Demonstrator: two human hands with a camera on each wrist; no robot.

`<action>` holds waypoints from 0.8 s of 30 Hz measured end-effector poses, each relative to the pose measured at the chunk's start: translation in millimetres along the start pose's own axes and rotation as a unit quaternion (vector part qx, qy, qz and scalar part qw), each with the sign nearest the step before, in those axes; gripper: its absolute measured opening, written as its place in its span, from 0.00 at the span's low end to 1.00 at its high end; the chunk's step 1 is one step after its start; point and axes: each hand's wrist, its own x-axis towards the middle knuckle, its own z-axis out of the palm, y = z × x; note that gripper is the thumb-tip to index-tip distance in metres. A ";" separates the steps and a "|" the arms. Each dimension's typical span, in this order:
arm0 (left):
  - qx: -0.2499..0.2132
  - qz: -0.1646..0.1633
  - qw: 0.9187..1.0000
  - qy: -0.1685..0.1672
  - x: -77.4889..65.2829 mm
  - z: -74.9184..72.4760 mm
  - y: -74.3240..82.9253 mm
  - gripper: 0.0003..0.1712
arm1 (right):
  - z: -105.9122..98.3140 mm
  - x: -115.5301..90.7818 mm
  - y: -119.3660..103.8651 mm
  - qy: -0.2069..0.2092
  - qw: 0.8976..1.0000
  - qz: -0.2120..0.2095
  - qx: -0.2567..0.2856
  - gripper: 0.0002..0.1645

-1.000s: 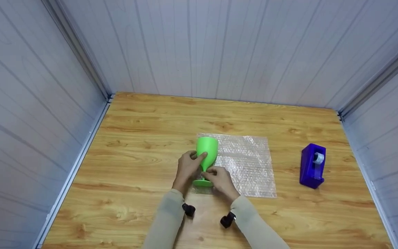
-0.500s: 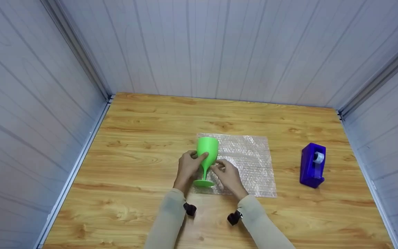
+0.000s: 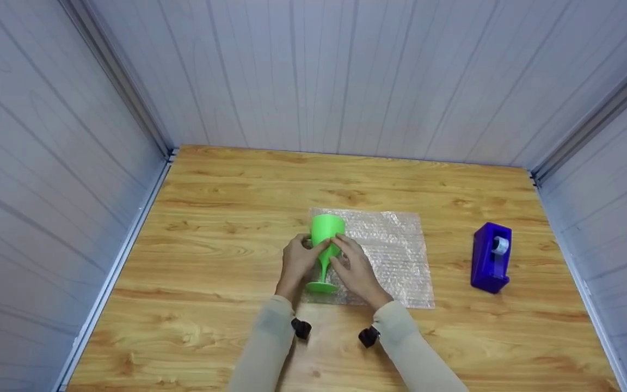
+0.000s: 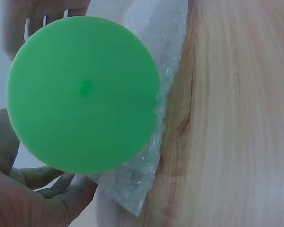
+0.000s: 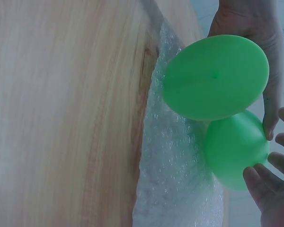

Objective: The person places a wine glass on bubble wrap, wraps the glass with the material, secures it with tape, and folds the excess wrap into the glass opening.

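Observation:
A green plastic goblet (image 3: 326, 226) lies tilted over the left part of a sheet of bubble wrap (image 3: 395, 261), its bowl away from me and its foot towards me. My left hand (image 3: 297, 261) holds the bowl from the left, thumb across the top. From the right, my right hand (image 3: 358, 275) touches the bowl, fingers extended and thumb near the stem. The round foot of the goblet (image 4: 85, 127) fills much of the left wrist view and hides part of the hands. In the right wrist view the fingertips (image 5: 258, 177) rest against the bowl.
A blue tape dispenser (image 3: 490, 258) with a roll of tape stands to the right on the wooden table (image 3: 210, 261). Pale panel walls (image 3: 319, 76) enclose the table at the back and both sides.
My right hand has moved from the stem up to the right side of the bowl, its fingers spreading. The left hand keeps its hold and the goblet has barely shifted.

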 end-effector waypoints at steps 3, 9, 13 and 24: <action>0.007 0.005 1.000 0.008 -0.1 1.8 1.5 0.37 | -0.8 0.1 -1.1 -0.003 1.000 0.004 -0.009 0.28; 0.036 0.024 0.999 0.012 -0.4 4.8 3.7 0.36 | -4.8 -1.0 -0.9 0.004 1.000 0.002 -0.031 0.27; 0.057 0.042 0.997 0.015 -3.3 6.8 6.1 0.36 | -7.3 -3.1 0.5 0.004 0.999 0.004 -0.036 0.27; 0.070 0.087 0.994 -0.004 -10.0 9.0 12.4 0.33 | -12.1 -6.6 8.8 0.025 1.000 -0.002 0.009 0.27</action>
